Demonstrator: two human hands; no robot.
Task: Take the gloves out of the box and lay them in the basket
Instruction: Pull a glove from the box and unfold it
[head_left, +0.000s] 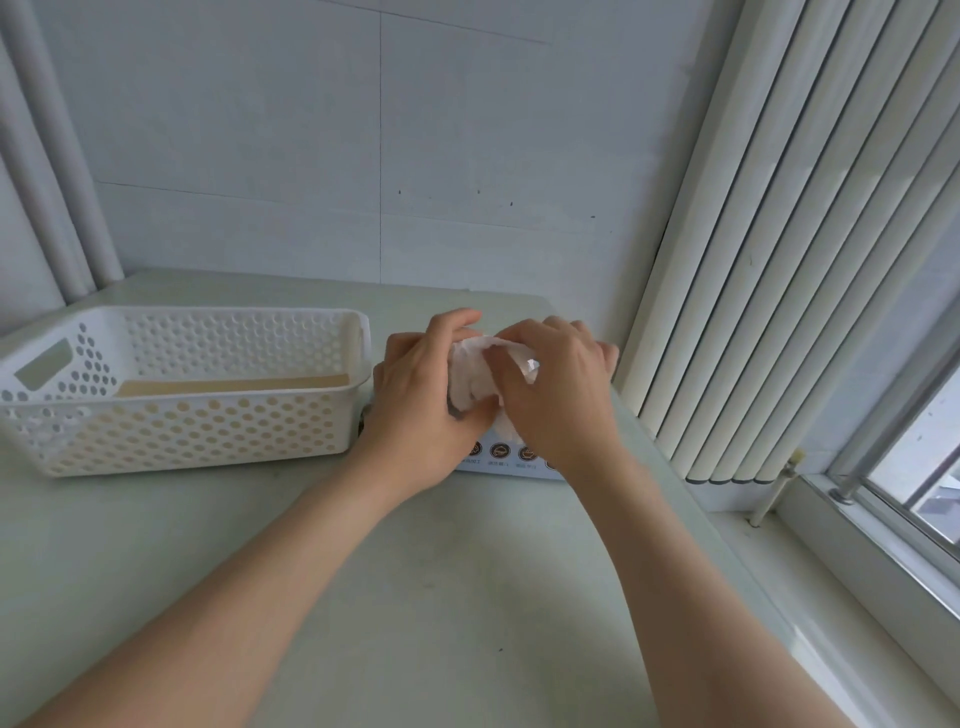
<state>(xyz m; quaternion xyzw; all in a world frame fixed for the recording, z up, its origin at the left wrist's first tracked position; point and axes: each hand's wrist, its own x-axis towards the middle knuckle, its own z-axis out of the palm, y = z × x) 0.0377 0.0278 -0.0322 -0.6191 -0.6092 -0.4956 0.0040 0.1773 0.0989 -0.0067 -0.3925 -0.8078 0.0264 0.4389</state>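
Both hands closed on the gloves above the box, with the basket waiting to the left.

The left hand (421, 384) and right hand (556, 387) meet in one grip, fingers curled round a crumpled wad of thin white plastic gloves (470, 376), held just above the flat white cardboard box (501, 461) with round printed icons, which the hands mostly hide. From the grip, the white perforated plastic basket (182, 434) lies directly left, just beside the left hand, which is the nearer one. Its long axis runs left to right on the pale tabletop (415, 571), so I judge a short sideways carry over its near end wall would do. I count two hands, one box, one basket and one wad; how many gloves are in it I cannot tell. None shows in the basket.
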